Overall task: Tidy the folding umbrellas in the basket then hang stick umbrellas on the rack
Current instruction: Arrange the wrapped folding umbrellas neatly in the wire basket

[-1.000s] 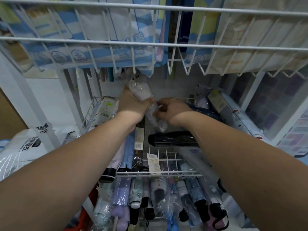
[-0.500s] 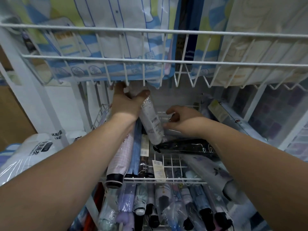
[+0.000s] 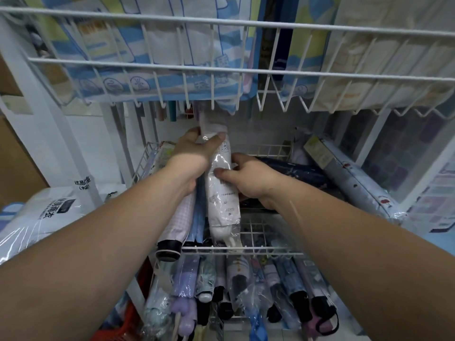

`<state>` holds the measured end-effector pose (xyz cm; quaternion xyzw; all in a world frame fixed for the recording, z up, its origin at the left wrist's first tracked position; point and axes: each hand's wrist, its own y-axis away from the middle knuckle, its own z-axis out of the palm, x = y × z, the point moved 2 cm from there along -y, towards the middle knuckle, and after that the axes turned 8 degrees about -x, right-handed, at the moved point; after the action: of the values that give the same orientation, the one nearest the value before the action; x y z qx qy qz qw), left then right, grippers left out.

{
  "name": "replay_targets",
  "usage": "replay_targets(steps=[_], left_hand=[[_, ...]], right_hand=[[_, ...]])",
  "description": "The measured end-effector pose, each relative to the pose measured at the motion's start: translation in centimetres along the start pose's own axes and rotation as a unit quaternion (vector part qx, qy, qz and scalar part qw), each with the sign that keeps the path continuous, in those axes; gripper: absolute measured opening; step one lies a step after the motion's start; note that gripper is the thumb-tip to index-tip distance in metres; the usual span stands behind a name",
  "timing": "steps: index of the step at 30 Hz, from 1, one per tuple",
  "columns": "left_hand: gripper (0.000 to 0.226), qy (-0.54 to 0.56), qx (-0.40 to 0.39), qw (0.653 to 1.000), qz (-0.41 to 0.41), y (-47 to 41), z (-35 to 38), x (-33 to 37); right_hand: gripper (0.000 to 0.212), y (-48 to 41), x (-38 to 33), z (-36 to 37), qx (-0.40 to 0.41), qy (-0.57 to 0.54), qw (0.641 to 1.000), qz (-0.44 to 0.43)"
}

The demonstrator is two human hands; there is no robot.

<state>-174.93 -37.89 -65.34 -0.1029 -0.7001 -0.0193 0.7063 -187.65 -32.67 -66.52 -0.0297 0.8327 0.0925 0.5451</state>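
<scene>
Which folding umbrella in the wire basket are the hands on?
The white plastic-wrapped umbrella: left hand grips its far end, right hand holds its middle. The pink checked umbrella and navy umbrella beside it lie unheld.

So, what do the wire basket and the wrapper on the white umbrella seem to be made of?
The basket looks like metal wire with a smooth white coating: thin rods joined in a grid. The wrapper on the white umbrella looks like thin clear plastic film: it wrinkles and shows bright glints.
</scene>
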Motion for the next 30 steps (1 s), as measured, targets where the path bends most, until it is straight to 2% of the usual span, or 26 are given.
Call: replay_targets(steps=[3, 5, 6, 7, 8, 9, 11, 14, 18, 22, 25, 26, 29, 30], left_hand=[[0.045, -0.04, -0.094, 0.994, -0.045, 1.1, 0.5, -0.5], [0.051, -0.05, -0.129, 0.989, -0.059, 1.6, 0.8, -0.8], [0.056, -0.056, -0.132, 0.988, -0.053, 1.8, 0.9, -1.0], [0.058, -0.065, -0.127, 0.989, -0.044, 1.9, 1.0, -1.1], [0.061, -0.077, -0.118, 0.989, -0.034, 1.9, 1.0, -1.3], [0.062, -0.097, -0.109, 0.989, -0.025, 2.0, 1.1, -1.5], [0.065, -0.142, -0.093, 0.985, -0.02, 2.0, 1.1, -2.1], [0.068, -0.187, -0.073, 0.979, -0.026, 1.6, 1.2, -2.6], [0.073, -0.249, -0.068, 0.965, -0.045, 1.1, 1.1, -2.9], [0.093, -0.37, -0.096, 0.92, -0.086, 1.2, 1.4, -4.0], [0.098, -0.395, -0.103, 0.908, -0.094, 1.0, 1.8, -4.2], [0.099, -0.396, -0.106, 0.907, -0.101, 0.9, 1.9, -4.2], [0.103, -0.401, -0.11, 0.901, -0.121, 0.8, 2.0, -4.1], [0.104, -0.407, -0.108, 0.898, -0.127, 0.7, 2.0, -4.2]], right_hand=[[0.035, 0.1, 0.2, -0.4, 0.02, -0.003, 1.0, 0.014], [0.03, 0.3, 0.2, -1.0, -0.005, -0.013, 1.0, 0.023], [0.027, 0.7, 0.1, -1.4, -0.027, 0.008, 0.999, 0.029], [0.028, 1.1, -0.1, -2.0, -0.047, 0.074, 0.996, 0.034], [0.034, 1.5, -0.4, -2.9, -0.061, 0.185, 0.98, 0.038], [0.041, 1.8, -0.6, -3.8, -0.073, 0.311, 0.947, 0.039], [0.047, 2.4, -0.3, -5.0, -0.103, 0.496, 0.86, 0.054], [0.048, 2.9, 0.8, -5.2, -0.137, 0.605, 0.78, 0.079], [0.041, 3.0, 0.4, -3.9, -0.129, 0.667, 0.731, 0.067], [0.054, 3.2, 0.2, -3.8, -0.096, 0.687, 0.714, 0.094], [0.053, 3.1, 0.5, -3.9, -0.078, 0.689, 0.714, 0.096], [0.046, 2.9, 0.7, -4.1, -0.072, 0.685, 0.718, 0.103], [0.005, 2.2, 1.5, -4.8, -0.046, 0.663, 0.74, 0.1], [0.007, 1.9, 1.8, -5.1, -0.031, 0.667, 0.738, 0.102]])
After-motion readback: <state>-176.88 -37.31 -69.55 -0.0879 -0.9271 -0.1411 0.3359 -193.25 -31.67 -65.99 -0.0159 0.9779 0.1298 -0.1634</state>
